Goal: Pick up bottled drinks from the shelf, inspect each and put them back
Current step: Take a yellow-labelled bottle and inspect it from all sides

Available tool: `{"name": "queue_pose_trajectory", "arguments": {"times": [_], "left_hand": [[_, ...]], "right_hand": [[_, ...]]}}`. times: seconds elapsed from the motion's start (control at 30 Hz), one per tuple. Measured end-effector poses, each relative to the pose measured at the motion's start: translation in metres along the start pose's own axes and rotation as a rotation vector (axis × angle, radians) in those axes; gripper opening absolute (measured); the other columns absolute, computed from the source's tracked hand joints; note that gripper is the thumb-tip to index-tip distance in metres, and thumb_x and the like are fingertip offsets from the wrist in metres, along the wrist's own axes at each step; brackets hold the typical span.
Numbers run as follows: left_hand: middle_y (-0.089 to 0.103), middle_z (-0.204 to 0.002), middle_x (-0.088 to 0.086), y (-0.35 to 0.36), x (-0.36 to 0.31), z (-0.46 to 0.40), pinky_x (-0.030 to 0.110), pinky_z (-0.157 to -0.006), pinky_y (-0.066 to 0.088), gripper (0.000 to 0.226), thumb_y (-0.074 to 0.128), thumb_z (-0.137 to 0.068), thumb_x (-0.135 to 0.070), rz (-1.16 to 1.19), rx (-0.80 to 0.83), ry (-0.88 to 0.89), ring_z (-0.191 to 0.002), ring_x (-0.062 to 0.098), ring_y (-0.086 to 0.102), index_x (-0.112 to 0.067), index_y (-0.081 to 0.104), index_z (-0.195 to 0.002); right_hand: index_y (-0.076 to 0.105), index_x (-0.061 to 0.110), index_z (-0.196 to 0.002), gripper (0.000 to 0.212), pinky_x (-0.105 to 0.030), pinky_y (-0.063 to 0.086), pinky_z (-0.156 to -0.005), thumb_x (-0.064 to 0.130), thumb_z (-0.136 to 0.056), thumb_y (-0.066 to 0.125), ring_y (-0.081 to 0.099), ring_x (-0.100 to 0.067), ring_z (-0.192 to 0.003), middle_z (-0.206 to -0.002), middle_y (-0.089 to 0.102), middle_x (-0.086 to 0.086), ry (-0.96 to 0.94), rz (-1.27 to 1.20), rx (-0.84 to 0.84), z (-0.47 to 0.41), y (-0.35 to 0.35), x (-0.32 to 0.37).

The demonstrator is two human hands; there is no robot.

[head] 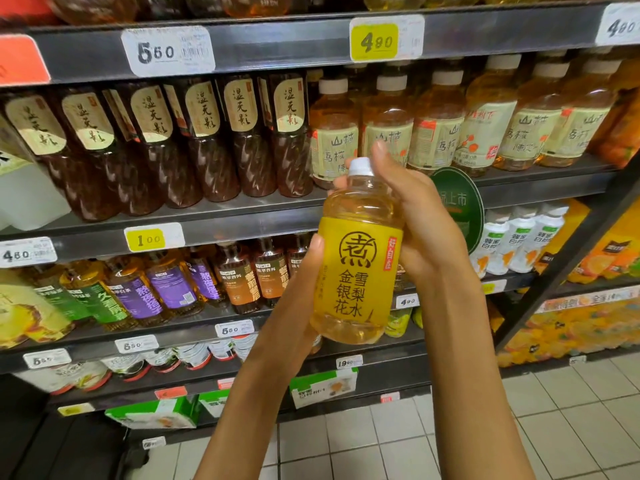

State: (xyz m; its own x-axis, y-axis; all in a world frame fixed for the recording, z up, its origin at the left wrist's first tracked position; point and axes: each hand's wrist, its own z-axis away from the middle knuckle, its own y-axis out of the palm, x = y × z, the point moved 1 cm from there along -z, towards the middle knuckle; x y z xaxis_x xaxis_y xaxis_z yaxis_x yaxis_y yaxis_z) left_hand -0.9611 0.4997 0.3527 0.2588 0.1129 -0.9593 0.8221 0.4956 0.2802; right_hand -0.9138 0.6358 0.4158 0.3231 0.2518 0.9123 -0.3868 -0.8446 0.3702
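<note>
Shelves (242,216) of bottled drinks fill the background. In front of them, a yellow-labelled bottle (358,268) is held upright: left hand (298,299) wraps its lower side, right hand (412,216) curls fingers (381,152) behind its white cap (360,167).

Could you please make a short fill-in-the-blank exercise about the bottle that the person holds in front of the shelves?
1. The held bottle has a label of ____ colour.
2. Its cap is ____.
3. The left hand holds the bottle's ____ part; the right hand holds higher up.
4. The yellow price tag above reads ____.

Missing words: yellow; white; lower; 4.90
</note>
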Motion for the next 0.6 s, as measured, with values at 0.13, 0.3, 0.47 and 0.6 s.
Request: {"name": "queue_pose_trajectory", "arguments": {"times": [0.13, 0.3, 0.47, 0.6], "left_hand": [[0.068, -0.121, -0.001, 0.008, 0.0, 0.004, 0.03, -0.081, 0.056, 0.055, 0.034, -0.087, -0.068, 0.144, 0.02, 0.01, -0.112, 0.016, 0.064, -0.036, 0.065, -0.12], [0.049, -0.123, 0.023, 0.021, -0.004, 0.009, 0.036, -0.072, 0.057, 0.082, 0.04, -0.086, -0.064, 0.431, 0.131, -0.082, -0.102, 0.031, 0.055, -0.007, 0.036, -0.144], [0.068, -0.106, 0.023, 0.018, -0.004, 0.012, 0.04, -0.076, 0.059, 0.081, 0.04, -0.081, -0.069, 0.506, 0.208, -0.161, -0.09, 0.031, 0.07, -0.004, 0.062, -0.123], [0.062, -0.119, 0.029, 0.022, -0.012, 0.013, 0.05, -0.082, 0.057, 0.098, 0.08, -0.063, -0.052, 0.607, 0.247, -0.161, -0.098, 0.039, 0.068, 0.0, 0.045, -0.138]], "right_hand": [[0.071, 0.013, -0.085, 0.031, -0.028, 0.058, -0.068, 0.04, -0.092, 0.057, 0.071, -0.016, -0.075, -0.087, 0.076, -0.007, 0.043, 0.097, 0.033, -0.004, 0.001, 0.004], [0.062, 0.007, -0.101, 0.029, -0.035, 0.058, -0.078, 0.033, -0.091, 0.052, 0.072, -0.025, -0.082, -0.081, 0.074, -0.007, 0.174, -0.118, 0.154, -0.011, 0.007, 0.004], [0.061, 0.005, -0.097, 0.03, -0.033, 0.056, -0.071, 0.033, -0.095, 0.052, 0.066, -0.026, -0.076, -0.071, 0.067, -0.008, 0.282, -0.217, 0.086, -0.017, 0.008, -0.002], [0.062, 0.003, -0.087, 0.036, -0.031, 0.057, -0.063, 0.035, -0.097, 0.048, 0.066, -0.026, -0.07, -0.071, 0.066, -0.014, 0.378, -0.294, 0.055, -0.018, 0.005, -0.007]]}}
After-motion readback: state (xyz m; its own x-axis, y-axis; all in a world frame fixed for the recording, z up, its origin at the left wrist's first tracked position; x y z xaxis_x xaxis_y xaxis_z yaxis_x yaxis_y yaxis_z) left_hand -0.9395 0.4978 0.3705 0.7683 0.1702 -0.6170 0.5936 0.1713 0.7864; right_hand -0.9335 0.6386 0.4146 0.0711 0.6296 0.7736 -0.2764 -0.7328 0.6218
